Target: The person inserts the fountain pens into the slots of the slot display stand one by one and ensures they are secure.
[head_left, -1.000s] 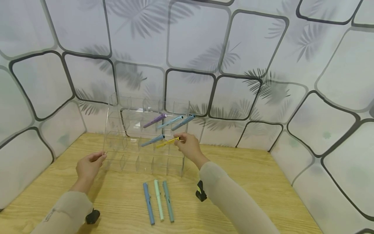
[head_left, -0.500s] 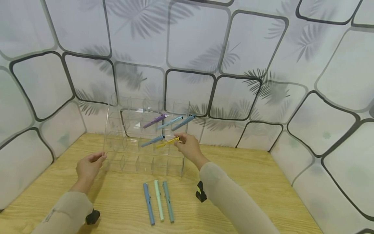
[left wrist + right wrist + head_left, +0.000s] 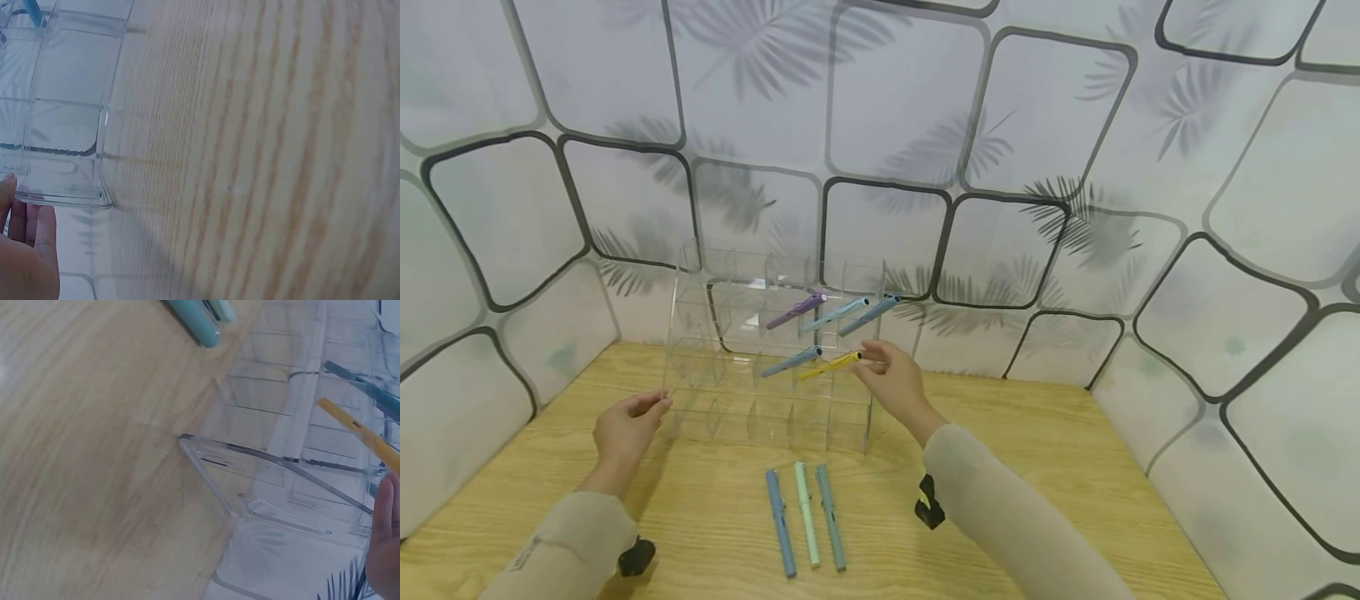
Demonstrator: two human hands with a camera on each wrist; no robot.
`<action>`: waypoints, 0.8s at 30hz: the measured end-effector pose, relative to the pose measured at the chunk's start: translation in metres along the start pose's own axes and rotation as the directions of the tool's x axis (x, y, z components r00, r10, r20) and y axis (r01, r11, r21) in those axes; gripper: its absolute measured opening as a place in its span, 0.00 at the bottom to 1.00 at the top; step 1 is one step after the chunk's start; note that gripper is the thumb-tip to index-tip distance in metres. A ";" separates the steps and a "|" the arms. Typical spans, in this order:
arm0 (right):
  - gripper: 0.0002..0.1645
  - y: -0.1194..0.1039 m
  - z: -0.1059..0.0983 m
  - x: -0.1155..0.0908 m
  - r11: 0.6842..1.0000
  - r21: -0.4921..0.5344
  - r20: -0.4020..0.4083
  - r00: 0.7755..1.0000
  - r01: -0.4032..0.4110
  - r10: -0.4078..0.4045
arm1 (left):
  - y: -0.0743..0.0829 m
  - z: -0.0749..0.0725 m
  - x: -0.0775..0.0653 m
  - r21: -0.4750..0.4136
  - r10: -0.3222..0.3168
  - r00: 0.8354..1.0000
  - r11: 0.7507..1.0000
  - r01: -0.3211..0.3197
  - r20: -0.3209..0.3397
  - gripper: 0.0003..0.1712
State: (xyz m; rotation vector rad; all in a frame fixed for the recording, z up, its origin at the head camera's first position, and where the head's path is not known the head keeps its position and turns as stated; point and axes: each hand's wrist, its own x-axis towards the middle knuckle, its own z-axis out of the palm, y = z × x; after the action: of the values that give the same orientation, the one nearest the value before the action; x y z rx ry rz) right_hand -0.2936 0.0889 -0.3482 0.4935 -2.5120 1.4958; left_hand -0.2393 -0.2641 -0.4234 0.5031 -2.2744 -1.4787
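Observation:
A clear acrylic pen rack [image 3: 772, 408] with stepped compartments stands on the table. My left hand [image 3: 628, 429] pinches its left side panel between thumb and fingers; in the left wrist view, the fingers [image 3: 45, 231] lie at the panel's edge. My right hand [image 3: 895, 383] is just right of a yellow pen [image 3: 831, 367], with loosely bent fingers beside the pen's end and nothing in them. The yellow pen lies slanted in a lower tier, beside a blue pen [image 3: 792, 362]. One tier up lie a purple pen [image 3: 796, 311], a light blue pen [image 3: 837, 314] and a darker blue pen [image 3: 870, 316].
In front of the rack, three capped pens lie side by side on the wooden table [image 3: 1000, 467]: a blue one [image 3: 781, 522], a mint green one [image 3: 807, 514] and a teal one [image 3: 831, 517]. A patterned curtain [image 3: 895, 100] closes off the back and sides.
My right hand has let go of the yellow pen and drawn slightly to the right. The pen stays in its slot, and my left hand keeps its hold on the rack.

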 end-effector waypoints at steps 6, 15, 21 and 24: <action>0.26 0.011 -0.002 -0.018 0.999 0.039 -0.074 0.997 0.006 -0.003 | -0.001 -0.001 0.000 -0.009 -0.012 1.000 1.000 0.012 0.009 0.24; 0.24 0.029 0.001 -0.051 0.991 0.128 -0.113 0.992 -0.037 0.052 | -0.001 -0.001 0.001 -0.035 -0.006 1.000 0.999 0.006 0.001 0.23; 0.24 0.040 0.007 -0.074 0.991 0.110 -0.071 0.993 -0.082 0.090 | -0.001 -0.001 0.001 -0.030 -0.014 1.000 0.999 0.015 0.006 0.23; 0.24 0.049 0.013 -0.084 0.990 0.097 -0.037 0.994 -0.103 0.107 | -0.001 -0.001 0.002 -0.028 -0.017 1.000 0.999 0.018 0.008 0.24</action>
State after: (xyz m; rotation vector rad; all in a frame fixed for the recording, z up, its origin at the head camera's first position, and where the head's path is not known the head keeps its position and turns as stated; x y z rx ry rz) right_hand -0.2335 0.1153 -0.4206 0.3443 -2.4782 1.6522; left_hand -0.2407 -0.2661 -0.4240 0.5112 -2.2574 -1.5216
